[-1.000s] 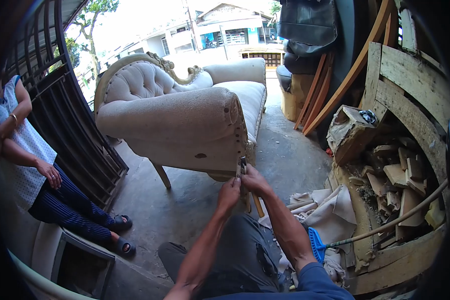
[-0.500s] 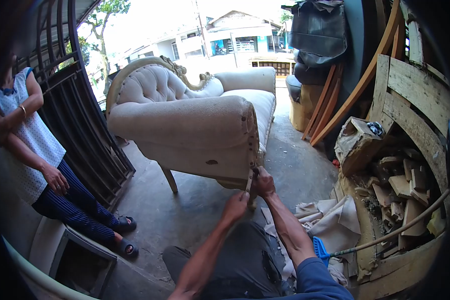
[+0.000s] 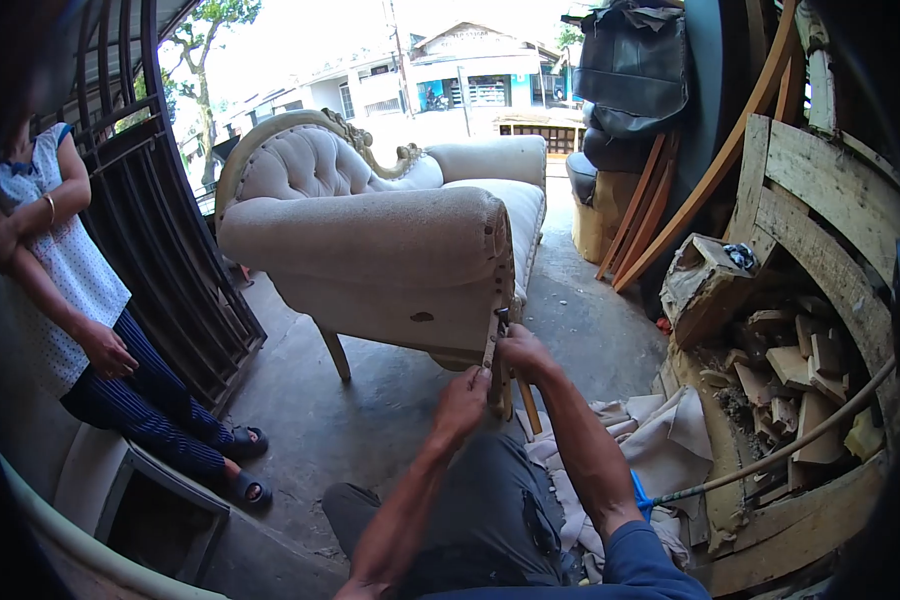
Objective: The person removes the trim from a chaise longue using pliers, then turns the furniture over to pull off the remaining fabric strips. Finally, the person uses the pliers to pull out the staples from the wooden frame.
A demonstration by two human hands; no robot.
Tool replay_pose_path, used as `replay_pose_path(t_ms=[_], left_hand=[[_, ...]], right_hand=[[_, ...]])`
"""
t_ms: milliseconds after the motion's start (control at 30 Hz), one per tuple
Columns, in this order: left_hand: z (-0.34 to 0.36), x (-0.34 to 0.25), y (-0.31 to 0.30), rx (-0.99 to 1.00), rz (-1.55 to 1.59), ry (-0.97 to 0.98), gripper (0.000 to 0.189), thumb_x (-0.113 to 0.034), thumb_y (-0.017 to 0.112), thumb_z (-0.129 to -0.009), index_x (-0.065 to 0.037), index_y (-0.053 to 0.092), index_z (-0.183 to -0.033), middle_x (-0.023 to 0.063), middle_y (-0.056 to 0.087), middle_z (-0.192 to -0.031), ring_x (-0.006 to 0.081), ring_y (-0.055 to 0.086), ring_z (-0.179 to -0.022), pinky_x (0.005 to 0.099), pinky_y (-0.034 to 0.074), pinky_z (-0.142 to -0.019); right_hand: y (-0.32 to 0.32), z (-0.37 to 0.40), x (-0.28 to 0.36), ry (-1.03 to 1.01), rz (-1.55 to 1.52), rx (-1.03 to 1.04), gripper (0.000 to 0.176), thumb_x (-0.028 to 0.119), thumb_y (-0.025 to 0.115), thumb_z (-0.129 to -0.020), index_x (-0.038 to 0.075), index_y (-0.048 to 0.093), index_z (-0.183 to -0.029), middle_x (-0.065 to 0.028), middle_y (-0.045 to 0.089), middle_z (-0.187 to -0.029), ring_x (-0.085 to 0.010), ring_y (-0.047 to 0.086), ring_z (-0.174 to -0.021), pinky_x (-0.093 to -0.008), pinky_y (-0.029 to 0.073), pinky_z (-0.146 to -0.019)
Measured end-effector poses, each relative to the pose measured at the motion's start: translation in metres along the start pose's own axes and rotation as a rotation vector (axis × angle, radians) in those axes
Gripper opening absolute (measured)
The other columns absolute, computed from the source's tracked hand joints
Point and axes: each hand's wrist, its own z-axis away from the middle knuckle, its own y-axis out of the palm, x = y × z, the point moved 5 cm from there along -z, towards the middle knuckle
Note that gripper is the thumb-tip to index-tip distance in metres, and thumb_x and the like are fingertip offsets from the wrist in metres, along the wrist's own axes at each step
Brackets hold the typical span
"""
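Left hand [image 3: 462, 400] pinches the trim strip [image 3: 490, 345], right hand [image 3: 523, 352] just above grips a wooden-handled tool [image 3: 530, 406].

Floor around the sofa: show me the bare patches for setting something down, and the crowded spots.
Bare concrete lies between the sofa leg, the gate and the onlooker's sandals; another strip runs between sofa seat and leaning boards. Crowded: cloth scraps and wood offcuts.

Your right hand [image 3: 523, 350] covers the top of the wooden-handled tool [image 3: 530, 405], so you cannot tell what kind it is. Your right arm [image 3: 590, 450] hides most of the blue broom head [image 3: 638, 490] at the lower right. The person [image 3: 60, 270] is cut off by the dark left edge.
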Motion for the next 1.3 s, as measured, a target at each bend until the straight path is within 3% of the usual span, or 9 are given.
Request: replay_pose_path(t_ms=[333, 433, 567, 767, 867, 967, 1100, 1167, 1300], left_hand=[[0.001, 0.001, -0.015, 0.021, 0.023, -0.051, 0.034, -0.034, 0.046, -0.104, -0.004, 0.058, -0.093, 0.0020, 0.052, -0.076, 0.0126, 0.046, -0.063, 0.0326, 0.042, -0.057], [0.004, 0.016, -0.015, 0.029, -0.070, -0.043, 0.035, -0.034, 0.046, -0.104, -0.002, 0.060, -0.098, 0.0057, 0.055, -0.079, 0.0166, 0.049, -0.070, 0.0359, 0.044, -0.067], [0.008, 0.017, -0.014, 0.007, -0.081, 0.025, 0.036, -0.035, 0.045, -0.103, -0.002, 0.057, -0.100, 0.0195, 0.060, -0.082, 0.0337, 0.057, -0.075, 0.0442, 0.045, -0.073], [0.010, 0.022, -0.009, 0.000, 0.010, 0.042, 0.036, -0.036, 0.044, -0.103, -0.002, 0.058, -0.100, 0.0225, 0.061, -0.083, 0.0384, 0.059, -0.077, 0.0452, 0.046, -0.073], [0.010, 0.022, -0.010, 0.086, -0.079, -0.053, 0.037, -0.034, 0.047, -0.104, 0.000, 0.061, -0.109, 0.0097, 0.060, -0.087, 0.0191, 0.052, -0.080, 0.0356, 0.046, -0.079], [0.008, 0.022, -0.008, 0.049, -0.033, 0.000, 0.036, -0.033, 0.046, -0.104, 0.000, 0.061, -0.106, 0.0086, 0.058, -0.084, 0.0175, 0.050, -0.078, 0.0349, 0.045, -0.077], [0.009, 0.017, -0.009, 0.068, -0.078, -0.039, 0.035, -0.032, 0.046, -0.105, 0.000, 0.059, -0.102, 0.0068, 0.056, -0.082, 0.0163, 0.049, -0.077, 0.0346, 0.044, -0.075], [0.017, 0.014, -0.010, 0.004, -0.039, 0.027, 0.036, -0.035, 0.045, -0.103, -0.002, 0.057, -0.098, 0.0198, 0.057, -0.077, 0.0340, 0.055, -0.070, 0.0441, 0.045, -0.070], [0.025, 0.017, -0.016, -0.004, -0.069, 0.054, 0.036, -0.035, 0.045, -0.103, -0.001, 0.056, -0.097, 0.0175, 0.056, -0.074, 0.0302, 0.054, -0.068, 0.0427, 0.045, -0.068]], right_hand=[[0.012, -0.062, -0.023, 0.071, 0.075, -0.061, 0.029, 0.017, 0.057, -0.084, -0.009, 0.067, -0.091, -0.0271, 0.070, -0.088, -0.0399, 0.069, -0.080, -0.0474, 0.054, -0.074], [0.020, -0.062, -0.040, -0.181, 0.278, -0.433, 0.033, 0.022, 0.061, -0.088, -0.009, 0.063, -0.099, -0.0366, 0.065, -0.090, -0.0501, 0.066, -0.091, -0.0575, 0.052, -0.079], [0.014, -0.069, -0.055, -0.300, 0.370, -0.556, 0.033, 0.021, 0.061, -0.088, -0.006, 0.058, -0.107, -0.0325, 0.066, -0.085, -0.0509, 0.066, -0.087, -0.0582, 0.052, -0.076], [0.019, -0.062, -0.075, -0.288, 0.184, -0.359, 0.032, 0.024, 0.059, -0.091, -0.002, 0.058, -0.110, -0.0302, 0.067, -0.092, -0.0499, 0.066, -0.090, -0.0548, 0.052, -0.078], [0.025, -0.063, -0.079, -0.305, 0.138, -0.407, 0.031, 0.024, 0.058, -0.091, 0.000, 0.058, -0.111, -0.0309, 0.067, -0.097, -0.0498, 0.065, -0.094, -0.0534, 0.052, -0.080], [0.022, -0.051, -0.061, -0.166, 0.203, -0.386, 0.031, 0.022, 0.058, -0.092, -0.001, 0.057, -0.112, -0.0320, 0.066, -0.101, -0.0504, 0.064, -0.095, -0.0534, 0.051, -0.082], [0.019, -0.062, -0.059, -0.104, 0.230, -0.371, 0.027, 0.020, 0.058, -0.092, 0.000, 0.056, -0.110, -0.0314, 0.065, -0.100, -0.0508, 0.064, -0.093, -0.0542, 0.051, -0.080], [0.012, -0.067, -0.069, -0.372, 0.257, -0.496, 0.024, 0.018, 0.060, -0.091, 0.001, 0.056, -0.107, -0.0305, 0.064, -0.096, -0.0511, 0.063, -0.092, -0.0549, 0.051, -0.078], [-0.005, -0.065, -0.051, -0.546, 0.261, -0.399, 0.029, 0.018, 0.062, -0.091, 0.002, 0.052, -0.114, -0.0300, 0.064, -0.099, -0.0515, 0.062, -0.094, -0.0524, 0.052, -0.076]])
